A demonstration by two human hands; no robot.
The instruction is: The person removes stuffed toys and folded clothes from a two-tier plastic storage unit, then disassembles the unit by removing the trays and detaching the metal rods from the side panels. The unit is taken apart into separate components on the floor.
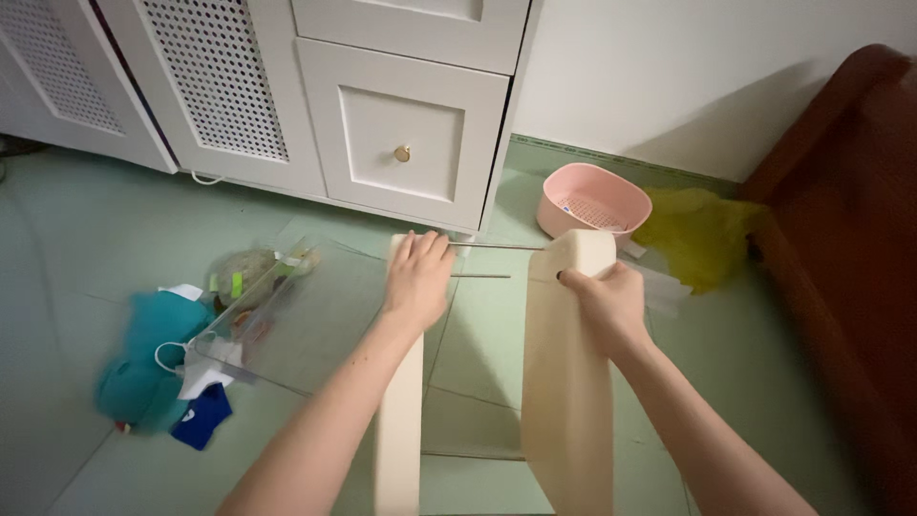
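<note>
I'm standing over the green floor (pixel 95 229), facing the white cabinet (pixel 401 124). I'm holding two cream panels upright, joined by thin metal rods (pixel 492 247): left hand (pixel 417 277) is lying flat on the left panel (pixel 399 420), right hand (pixel 604 301) is clenching the right panel (pixel 568 382) top edge. Clear plastic package (pixel 277 315) is lying left, pink basket (pixel 592 201) behind.

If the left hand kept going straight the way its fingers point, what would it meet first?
Probably the white cabinet drawer. The left hand rests on a cream panel, fingers pointing up-frame past the thin metal rods toward it; only bare green floor seems between, though depth is unclear.
</note>
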